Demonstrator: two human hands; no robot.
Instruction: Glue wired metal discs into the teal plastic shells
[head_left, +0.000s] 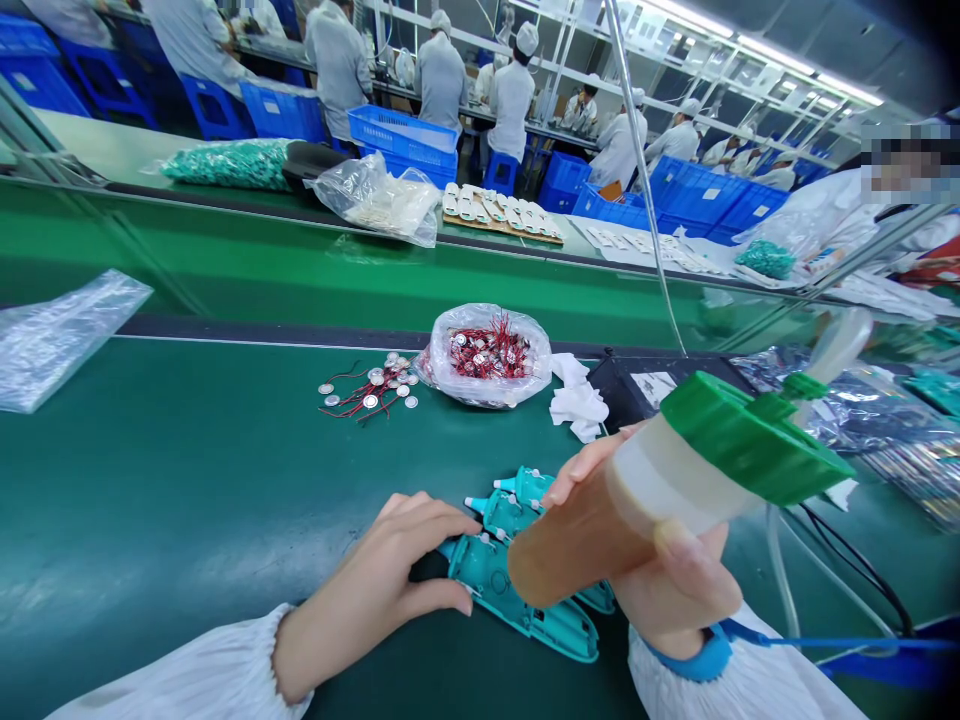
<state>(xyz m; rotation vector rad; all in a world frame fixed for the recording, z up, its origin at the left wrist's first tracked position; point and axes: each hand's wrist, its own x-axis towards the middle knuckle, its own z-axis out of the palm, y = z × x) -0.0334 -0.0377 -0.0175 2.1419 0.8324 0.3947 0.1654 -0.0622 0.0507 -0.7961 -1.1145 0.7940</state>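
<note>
My right hand (694, 590) is wrapped round a squeeze bottle (645, 490) with a green cap and a translucent body holding brown liquid. The bottle is tilted, its base toward me and its cap up to the right. Under it lie several teal plastic shell halves (491, 580) with small white tips, in a row and partly hidden by the bottle. My left hand (397, 560) is at the row's left end, thumb and fingers apart around the tip of the nearest shell; whether it touches the shell I cannot tell. A blue wrist strap (694, 655) circles my right wrist.
Behind the shells are a plastic bag (491, 395) of red-wired metal discs, a loose pile of discs (375, 385) and crumpled white tissue (577, 400). A clear bag (67, 335) lies left. Cables and tubes (840, 570) run at right. Beyond a green ledge (285, 265), other people work.
</note>
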